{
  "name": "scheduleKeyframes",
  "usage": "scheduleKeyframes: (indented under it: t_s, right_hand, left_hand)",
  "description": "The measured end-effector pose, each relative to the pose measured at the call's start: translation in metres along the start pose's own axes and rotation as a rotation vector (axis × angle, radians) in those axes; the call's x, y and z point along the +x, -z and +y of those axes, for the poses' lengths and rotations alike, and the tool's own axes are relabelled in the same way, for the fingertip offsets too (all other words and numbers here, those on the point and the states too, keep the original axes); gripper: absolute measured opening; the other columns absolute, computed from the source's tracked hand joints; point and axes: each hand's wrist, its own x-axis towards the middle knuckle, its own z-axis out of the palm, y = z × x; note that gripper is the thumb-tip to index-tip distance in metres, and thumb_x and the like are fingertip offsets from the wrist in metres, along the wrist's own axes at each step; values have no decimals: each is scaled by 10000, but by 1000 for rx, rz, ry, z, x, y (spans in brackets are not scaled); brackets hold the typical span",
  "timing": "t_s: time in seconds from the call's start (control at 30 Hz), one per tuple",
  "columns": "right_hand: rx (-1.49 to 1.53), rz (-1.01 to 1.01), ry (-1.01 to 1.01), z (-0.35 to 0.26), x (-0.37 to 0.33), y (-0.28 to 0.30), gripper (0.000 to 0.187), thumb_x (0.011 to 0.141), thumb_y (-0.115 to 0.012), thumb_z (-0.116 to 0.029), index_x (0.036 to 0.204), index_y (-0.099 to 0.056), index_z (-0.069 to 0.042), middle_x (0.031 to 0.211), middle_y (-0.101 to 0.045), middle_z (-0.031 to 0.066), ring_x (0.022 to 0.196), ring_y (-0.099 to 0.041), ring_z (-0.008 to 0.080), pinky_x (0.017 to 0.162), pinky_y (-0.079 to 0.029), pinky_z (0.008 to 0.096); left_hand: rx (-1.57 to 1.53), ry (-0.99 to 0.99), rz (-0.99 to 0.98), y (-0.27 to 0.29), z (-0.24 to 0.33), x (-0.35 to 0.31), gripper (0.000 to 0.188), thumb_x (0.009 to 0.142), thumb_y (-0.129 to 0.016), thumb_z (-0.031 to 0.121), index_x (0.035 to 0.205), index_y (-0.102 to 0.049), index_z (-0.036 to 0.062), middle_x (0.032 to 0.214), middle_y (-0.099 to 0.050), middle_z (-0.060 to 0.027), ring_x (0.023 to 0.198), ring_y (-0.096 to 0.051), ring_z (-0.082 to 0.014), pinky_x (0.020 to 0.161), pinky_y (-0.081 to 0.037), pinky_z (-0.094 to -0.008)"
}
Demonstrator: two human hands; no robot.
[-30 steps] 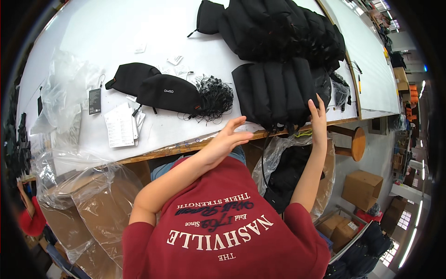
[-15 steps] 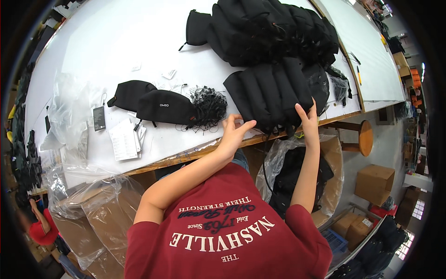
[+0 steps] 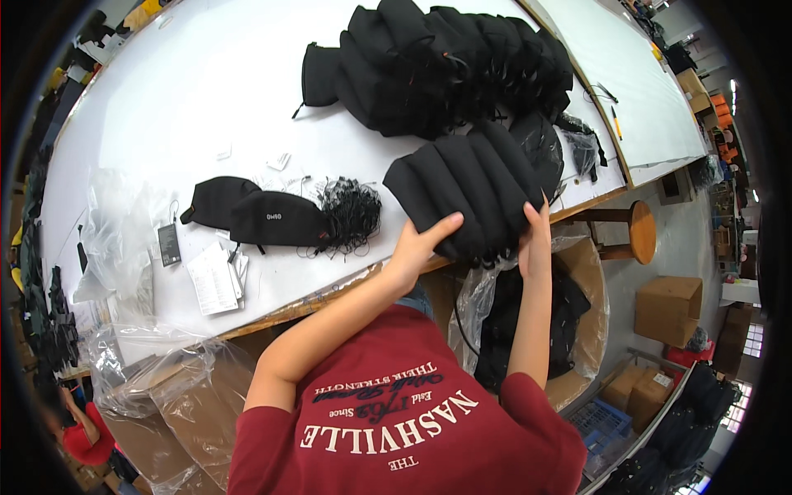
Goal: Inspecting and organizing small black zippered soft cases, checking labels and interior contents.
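Black padded pouches — a slanted, side-by-side row — at the near edge of the white table

Bright, fairly even indoor light — white tabletop near washed out. My left hand and right hand read clear, well lit. Black pouches sink dark, fold detail thin. Glints on the clear plastic. Windows glare near the right rim. Fisheye bends straight edges — outer background soft and smeared, corners black.
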Motion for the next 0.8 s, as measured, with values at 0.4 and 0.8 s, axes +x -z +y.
scheduleKeyframes:
  t_s: [0.4,0.8]
  right_hand:
    - [267,-27,410,-119,108,-38,584,847,-656,-256,1345,-414,-67,1263,-524,78,1187,-495,217,1020,-379,345]
    - [-153,-43,179,-60,275,-90,494,826,-708,-376,1161,-560,-45,1047,-579,32,987,-543,160,889,-426,312]
  left_hand:
    - [462,-320,-226,-107,190,80,634,741,-801,275,1187,-535,-89,1137,-623,-143,1008,-610,-206,890,-482,-308]
    - [1400,-415,320,-47,248,173,903,728,-738,458,1278,-389,-167,1323,-411,-342,1206,-451,-432,1040,-365,-416]
